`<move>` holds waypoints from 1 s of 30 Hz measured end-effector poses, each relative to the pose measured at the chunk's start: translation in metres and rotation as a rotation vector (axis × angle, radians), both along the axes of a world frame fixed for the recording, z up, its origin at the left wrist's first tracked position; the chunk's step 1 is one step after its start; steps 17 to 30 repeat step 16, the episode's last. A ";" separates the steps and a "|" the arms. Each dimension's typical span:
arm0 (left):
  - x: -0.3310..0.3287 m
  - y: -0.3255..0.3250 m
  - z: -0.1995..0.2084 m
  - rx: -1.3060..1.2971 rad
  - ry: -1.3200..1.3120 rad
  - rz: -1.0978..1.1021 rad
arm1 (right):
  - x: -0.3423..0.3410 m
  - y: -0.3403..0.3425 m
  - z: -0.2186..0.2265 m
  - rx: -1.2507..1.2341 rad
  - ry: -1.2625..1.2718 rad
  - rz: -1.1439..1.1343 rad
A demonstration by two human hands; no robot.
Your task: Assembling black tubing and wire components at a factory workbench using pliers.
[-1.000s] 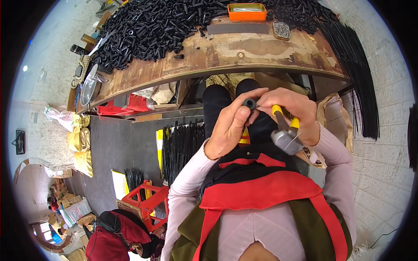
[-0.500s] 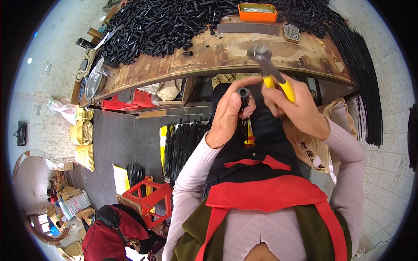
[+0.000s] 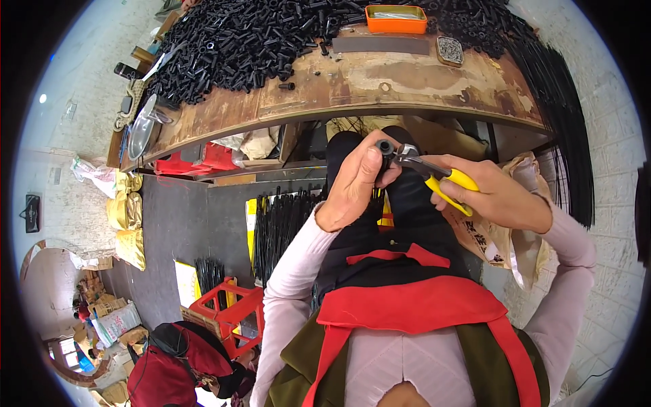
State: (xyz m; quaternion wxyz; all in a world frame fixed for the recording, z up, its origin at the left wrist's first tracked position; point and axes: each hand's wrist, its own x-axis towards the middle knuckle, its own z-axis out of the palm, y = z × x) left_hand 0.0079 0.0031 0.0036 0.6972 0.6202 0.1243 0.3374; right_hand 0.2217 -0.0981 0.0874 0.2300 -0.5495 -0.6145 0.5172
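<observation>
My left hand is closed around a short black tube-like part, its round open end facing up. In my right hand is a pair of pliers with yellow handles and metal jaws. The jaws point left and meet the side of the black part, close to my left fingertips; whether they grip it I cannot tell. Both hands are over my lap, just short of the workbench. A large heap of similar black parts covers the back and left of the bench.
On the bench are an orange tray, a flat grey bar and a small tin of metal bits. Long black strands hang off its right end. A red plastic stool and another person are at lower left.
The pliers have swung down from above the bench edge to the black part, turning their jaws left. My right hand moved down and right; my left hand stayed nearly still.
</observation>
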 end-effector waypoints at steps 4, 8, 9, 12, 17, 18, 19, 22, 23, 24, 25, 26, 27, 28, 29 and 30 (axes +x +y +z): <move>-0.001 -0.004 0.008 0.012 0.042 -0.033 | 0.008 0.005 0.023 -0.068 -0.011 0.062; -0.006 -0.006 0.002 0.047 0.093 0.035 | 0.001 0.011 0.013 -0.346 -0.003 0.063; -0.007 -0.004 -0.001 0.029 0.115 0.041 | 0.003 0.010 0.006 -0.395 0.110 0.053; -0.014 -0.006 -0.001 0.039 0.070 -0.047 | 0.008 0.012 0.006 -0.490 0.168 0.163; -0.011 -0.003 0.006 0.051 0.063 -0.118 | 0.008 -0.007 0.012 -0.026 -0.107 0.099; -0.011 -0.003 0.006 0.051 0.063 -0.118 | 0.008 -0.007 0.012 -0.026 -0.107 0.099; -0.011 -0.003 0.006 0.051 0.063 -0.118 | 0.008 -0.007 0.012 -0.026 -0.107 0.099; -0.011 -0.003 0.006 0.051 0.063 -0.118 | 0.008 -0.007 0.012 -0.026 -0.107 0.099; -0.011 -0.003 0.006 0.051 0.063 -0.118 | 0.008 -0.007 0.012 -0.026 -0.107 0.099; -0.011 -0.003 0.006 0.051 0.063 -0.118 | 0.008 -0.007 0.012 -0.026 -0.107 0.099; -0.011 -0.003 0.006 0.051 0.063 -0.118 | 0.008 -0.007 0.012 -0.026 -0.107 0.099; -0.011 -0.003 0.006 0.051 0.063 -0.118 | 0.008 -0.007 0.012 -0.026 -0.107 0.099; -0.011 -0.003 0.006 0.051 0.063 -0.118 | 0.008 -0.007 0.012 -0.026 -0.107 0.099; -0.011 -0.003 0.006 0.051 0.063 -0.118 | 0.008 -0.007 0.012 -0.026 -0.107 0.099; -0.011 -0.003 0.006 0.051 0.063 -0.118 | 0.008 -0.007 0.012 -0.026 -0.107 0.099; -0.011 -0.003 0.006 0.051 0.063 -0.118 | 0.008 -0.007 0.012 -0.026 -0.107 0.099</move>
